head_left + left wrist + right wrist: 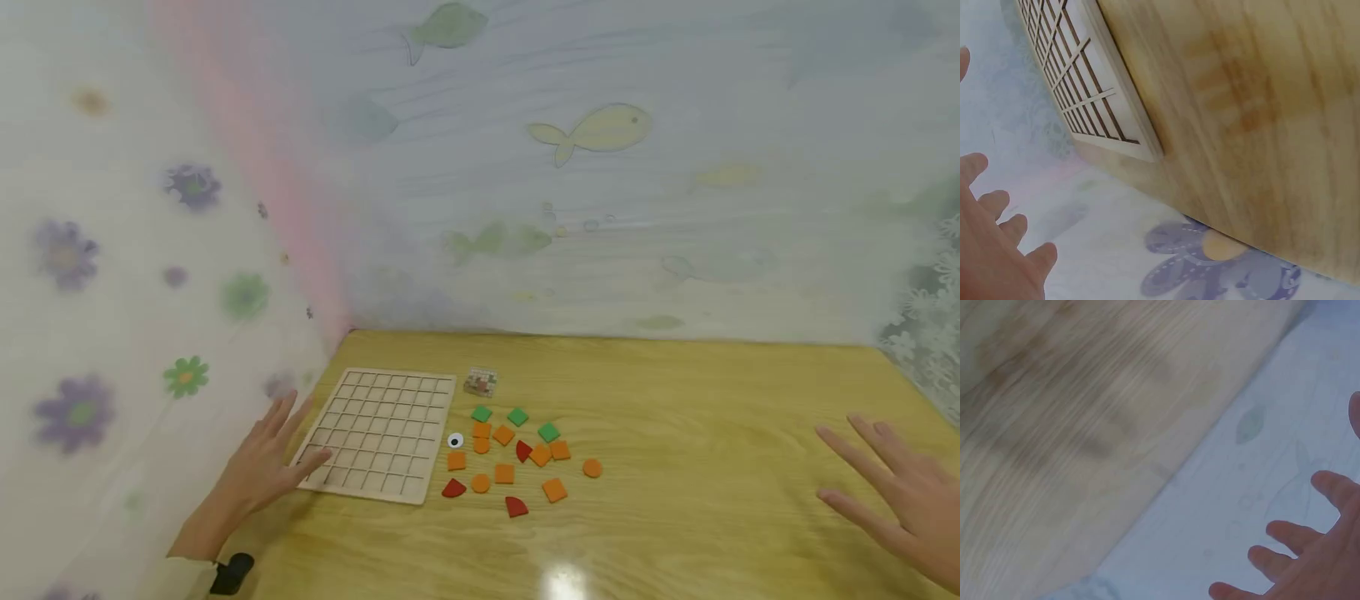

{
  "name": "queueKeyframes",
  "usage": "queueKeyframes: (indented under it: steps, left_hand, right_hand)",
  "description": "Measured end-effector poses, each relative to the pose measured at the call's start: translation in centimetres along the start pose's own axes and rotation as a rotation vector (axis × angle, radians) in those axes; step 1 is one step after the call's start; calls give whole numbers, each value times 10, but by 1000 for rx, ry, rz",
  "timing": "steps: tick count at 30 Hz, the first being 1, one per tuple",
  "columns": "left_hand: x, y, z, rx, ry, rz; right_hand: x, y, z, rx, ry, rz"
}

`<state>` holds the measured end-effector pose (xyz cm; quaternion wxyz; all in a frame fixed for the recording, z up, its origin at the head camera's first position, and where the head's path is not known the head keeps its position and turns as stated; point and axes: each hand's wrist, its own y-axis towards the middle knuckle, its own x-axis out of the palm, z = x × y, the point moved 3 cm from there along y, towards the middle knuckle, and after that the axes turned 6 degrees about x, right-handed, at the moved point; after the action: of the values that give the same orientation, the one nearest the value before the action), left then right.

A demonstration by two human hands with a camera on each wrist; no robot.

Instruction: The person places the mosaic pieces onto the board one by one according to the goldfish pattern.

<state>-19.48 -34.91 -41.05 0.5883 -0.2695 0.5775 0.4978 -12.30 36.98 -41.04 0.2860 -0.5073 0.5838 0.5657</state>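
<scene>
My left hand (266, 462) is spread with straight fingers beside the left edge of a wooden grid board (378, 433), its thumb overlapping the board's corner in the head view. My right hand (900, 492) hovers over the right side of the table, fingers apart and holding nothing. Right of the board lie loose flat pieces: orange squares (505, 474), orange circles (592, 468), red quarter-circles (516, 506) and green diamonds (517, 417). A round white eye piece (455, 441) sits close to the board's right edge.
A small patterned block (481, 382) stands behind the pieces, near the board's far right corner. The wooden table (675, 533) meets a fish-painted wall (600, 275) at the back and a flower-patterned wall (135, 333) on the left. White flower decoration (918, 308) is at the right.
</scene>
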Motion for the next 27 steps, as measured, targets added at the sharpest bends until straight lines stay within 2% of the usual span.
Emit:
queueKeyframes:
  steps: [5, 9, 13, 22, 27]
  left_hand:
    - [0, -7, -2, -63, -46, -36]
    - [5, -15, -4, -103, -133, -81]
    - [14, -21, -6, -98, -185, -109]
    - [28, -26, -6, -94, -178, -109]
    - [33, -24, -8, -116, -204, -105]
  right_hand:
    - [3, 13, -25, -49, 111, -59]
    - [7, 23, -48, -46, 196, -124]
    - [13, 32, -72, -86, 252, -145]
    - [47, 48, -116, -181, 363, -189]
    - [65, 54, -134, -221, 409, -174]
